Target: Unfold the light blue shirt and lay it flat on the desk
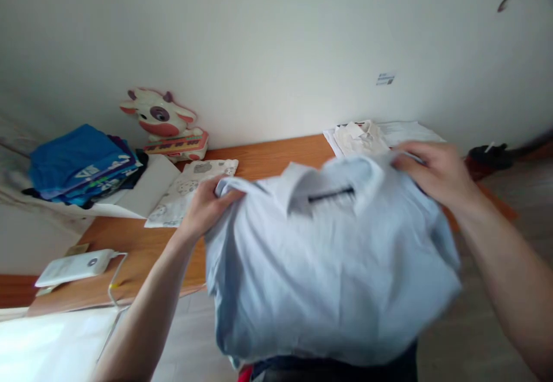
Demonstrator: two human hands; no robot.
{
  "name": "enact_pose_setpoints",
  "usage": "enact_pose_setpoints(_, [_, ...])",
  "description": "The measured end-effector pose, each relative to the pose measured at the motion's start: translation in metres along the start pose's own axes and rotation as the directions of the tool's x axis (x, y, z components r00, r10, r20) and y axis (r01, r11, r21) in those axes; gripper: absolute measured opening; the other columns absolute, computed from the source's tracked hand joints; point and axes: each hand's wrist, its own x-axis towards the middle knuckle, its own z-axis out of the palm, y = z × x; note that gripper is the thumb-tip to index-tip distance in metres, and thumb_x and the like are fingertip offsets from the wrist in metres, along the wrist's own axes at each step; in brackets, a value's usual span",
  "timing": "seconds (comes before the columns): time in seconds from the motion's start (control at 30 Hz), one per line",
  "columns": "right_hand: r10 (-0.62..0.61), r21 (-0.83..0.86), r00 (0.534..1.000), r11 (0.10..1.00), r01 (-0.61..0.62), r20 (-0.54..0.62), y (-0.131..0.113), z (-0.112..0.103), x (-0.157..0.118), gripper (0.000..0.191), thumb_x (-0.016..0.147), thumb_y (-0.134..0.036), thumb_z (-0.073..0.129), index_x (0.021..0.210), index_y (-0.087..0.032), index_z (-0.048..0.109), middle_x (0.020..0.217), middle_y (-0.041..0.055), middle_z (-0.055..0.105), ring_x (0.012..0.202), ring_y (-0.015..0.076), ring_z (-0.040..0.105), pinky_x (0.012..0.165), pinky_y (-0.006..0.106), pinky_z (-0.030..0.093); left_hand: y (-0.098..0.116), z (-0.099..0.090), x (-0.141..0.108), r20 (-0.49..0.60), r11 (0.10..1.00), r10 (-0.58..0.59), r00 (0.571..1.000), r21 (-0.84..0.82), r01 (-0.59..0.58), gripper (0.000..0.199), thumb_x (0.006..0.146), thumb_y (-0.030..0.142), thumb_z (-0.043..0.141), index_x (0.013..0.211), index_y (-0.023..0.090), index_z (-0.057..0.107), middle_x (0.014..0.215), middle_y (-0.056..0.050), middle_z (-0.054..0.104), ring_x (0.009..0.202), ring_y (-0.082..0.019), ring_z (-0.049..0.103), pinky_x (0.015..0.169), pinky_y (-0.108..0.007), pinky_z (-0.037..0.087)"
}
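A light blue collared shirt [311, 272] hangs stretched between my two hands in front of my body, blurred a little by motion. My left hand [211, 203] is closed on the shirt at one shoulder, the thumb lying over the cloth. At the opposite shoulder, my right hand [436, 171] pinches the fabric. The collar is at the top between them, with a dark label inside the neck. The lower part of the shirt drapes down close to my waist.
On the wooden table [268, 154] lie a folded patterned cloth [188, 189] and folded white shirts [363, 137]. A cow-shaped toy keyboard [173, 134] leans near the wall. At left are a white box [151, 189] with folded blue clothes [82, 163] and a white corded device [75, 267].
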Motion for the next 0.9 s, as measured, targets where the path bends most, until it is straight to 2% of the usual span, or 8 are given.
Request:
enact_pose_setpoints(0.13, [-0.053, -0.069, 0.996, 0.996, 0.048, -0.075, 0.031, 0.025, 0.175, 0.048, 0.099, -0.047, 0.066, 0.141, -0.025, 0.064, 0.147, 0.0137, 0.061, 0.138, 0.037, 0.056, 0.115, 0.058, 0.047, -0.013, 0.041, 0.066, -0.18, 0.945, 0.167, 0.969, 0.308, -0.106, 0.064, 0.093, 0.049, 0.069, 0.148, 0.021, 0.053, 0.149, -0.016, 0.061, 0.143, -0.037, 0.053, 0.119, -0.055, 0.042])
enact_pose_setpoints(0.2, [-0.1, -0.104, 0.991, 0.99, 0.091, -0.088, 0.058, 0.039, 0.255, 0.048, 0.101, -0.045, 0.063, 0.144, -0.022, 0.061, 0.148, 0.0139, 0.06, 0.139, 0.0355, 0.055, 0.118, 0.057, 0.044, -0.026, 0.076, 0.056, -0.062, 0.939, 0.231, 0.971, 0.277, -0.205, 0.056, 0.101, 0.043, 0.059, 0.152, 0.023, 0.05, 0.154, -0.014, 0.059, 0.147, -0.032, 0.052, 0.124, -0.053, 0.039])
enact_pose_setpoints(0.27, [-0.144, -0.131, 0.99, 0.981, 0.141, -0.012, 0.086, 0.06, 0.296, 0.045, 0.103, -0.04, 0.061, 0.144, -0.021, 0.062, 0.146, 0.0136, 0.063, 0.138, 0.033, 0.057, 0.119, 0.054, 0.044, -0.044, 0.114, 0.026, 0.156, 0.928, 0.24, 0.958, 0.251, -0.274, 0.055, 0.102, 0.043, 0.058, 0.154, 0.026, 0.05, 0.161, -0.012, 0.055, 0.152, -0.032, 0.048, 0.127, -0.057, 0.034])
enact_pose_setpoints(0.4, [-0.092, -0.233, 0.994, 0.967, 0.105, 0.066, 0.124, 0.121, 0.254, 0.06, 0.101, -0.044, 0.064, 0.157, -0.025, 0.052, 0.165, 0.0134, 0.048, 0.155, 0.0397, 0.038, 0.124, 0.065, 0.033, -0.077, 0.164, -0.049, 0.242, 0.921, 0.101, 0.965, 0.345, -0.183, 0.069, 0.1, 0.042, 0.059, 0.166, 0.033, 0.037, 0.173, -0.009, 0.036, 0.162, -0.039, 0.026, 0.126, -0.071, 0.03])
enact_pose_setpoints(0.5, [-0.08, -0.229, 0.99, 0.968, 0.106, 0.118, 0.125, 0.145, 0.184, 0.068, 0.1, -0.048, 0.065, 0.163, -0.035, 0.043, 0.171, 0.0075, 0.039, 0.161, 0.0427, 0.026, 0.126, 0.073, 0.022, -0.091, 0.161, -0.088, 0.309, 0.918, 0.107, 0.945, 0.335, -0.213, 0.067, 0.098, 0.044, 0.06, 0.163, 0.042, 0.042, 0.17, -0.002, 0.042, 0.162, -0.039, 0.027, 0.128, -0.072, 0.028])
enact_pose_setpoints(0.6, [-0.078, -0.09, 0.985, 0.992, 0.093, 0.154, 0.123, 0.13, 0.142, 0.055, 0.102, -0.045, 0.062, 0.156, -0.038, 0.053, 0.165, 0.0037, 0.049, 0.155, 0.0368, 0.041, 0.125, 0.061, 0.035, -0.102, 0.141, -0.107, 0.3, 0.947, 0.099, 0.949, 0.265, -0.183, 0.052, 0.095, 0.041, 0.062, 0.147, 0.049, 0.06, 0.155, 0.005, 0.062, 0.153, -0.034, 0.046, 0.128, -0.065, 0.037])
enact_pose_setpoints(0.8, [0.234, -0.135, 0.945, 0.954, -0.269, -0.229, 0.168, 0.084, 0.121, 0.034, 0.103, -0.04, 0.053, 0.131, -0.026, 0.066, 0.12, 0.0125, 0.072, 0.113, 0.0337, 0.069, 0.1, 0.051, 0.056, -0.121, 0.113, -0.121, -0.002, 0.99, -0.068, 0.998, 0.123, 0.068, 0.041, 0.093, 0.04, 0.06, 0.133, 0.05, 0.064, 0.14, 0.004, 0.07, 0.135, -0.034, 0.065, 0.115, -0.061, 0.053])
enact_pose_setpoints(0.9, [0.249, -0.191, 0.952, 0.94, -0.282, -0.177, 0.18, 0.089, 0.107, 0.026, 0.097, -0.038, 0.059, 0.118, -0.026, 0.07, 0.11, 0.0108, 0.071, 0.103, 0.0331, 0.07, 0.092, 0.048, 0.057, -0.134, 0.096, -0.141, -0.165, 0.986, -0.075, 0.983, 0.136, 0.098, 0.047, 0.09, 0.039, 0.061, 0.134, 0.056, 0.061, 0.135, 0.005, 0.072, 0.13, -0.038, 0.067, 0.115, -0.067, 0.05])
